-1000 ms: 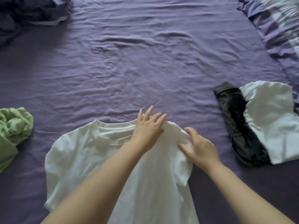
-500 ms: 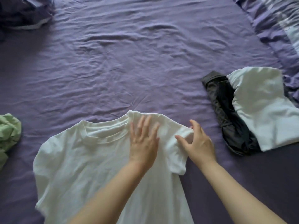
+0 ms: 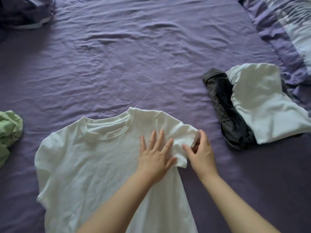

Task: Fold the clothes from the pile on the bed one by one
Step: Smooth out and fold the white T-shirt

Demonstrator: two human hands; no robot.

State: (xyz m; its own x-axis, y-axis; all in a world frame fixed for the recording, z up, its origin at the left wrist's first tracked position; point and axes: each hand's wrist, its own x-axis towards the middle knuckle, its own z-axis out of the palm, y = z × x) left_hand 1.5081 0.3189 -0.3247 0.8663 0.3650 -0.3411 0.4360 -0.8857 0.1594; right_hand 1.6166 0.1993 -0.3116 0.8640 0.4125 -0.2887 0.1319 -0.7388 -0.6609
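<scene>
Purple, wrinkled sheeting covers the bed (image 3: 134,64), and near its front edge a white T-shirt (image 3: 94,158) lies spread flat with its collar toward the far side. The left hand (image 3: 155,159) lies on the shirt's chest just inside the right shoulder, fingers straight and spread, pressing the cloth down and gripping nothing. Just beside it the right hand (image 3: 202,153) pinches the hem of the right sleeve (image 3: 182,140) between thumb and fingers; the sleeve looks already turned partly inward over the body, though how far the crease runs is hard to tell. The shirt's left sleeve and its lower part (which runs out of view at the near edge) show no fold yet, so this garment seems to be at its first fold. To the right, well apart from the hands, a dark garment (image 3: 225,105) lies with a white garment (image 3: 262,101) partly on top of it; both look roughly folded, which would make them finished pieces. At the left edge a crumpled green garment (image 3: 10,130) waits unfolded, and at the far left corner a dark heap of cloth (image 3: 23,10) may be more of the pile. Judging by this, two pieces are done, one is under way, and at least one more remains.
</scene>
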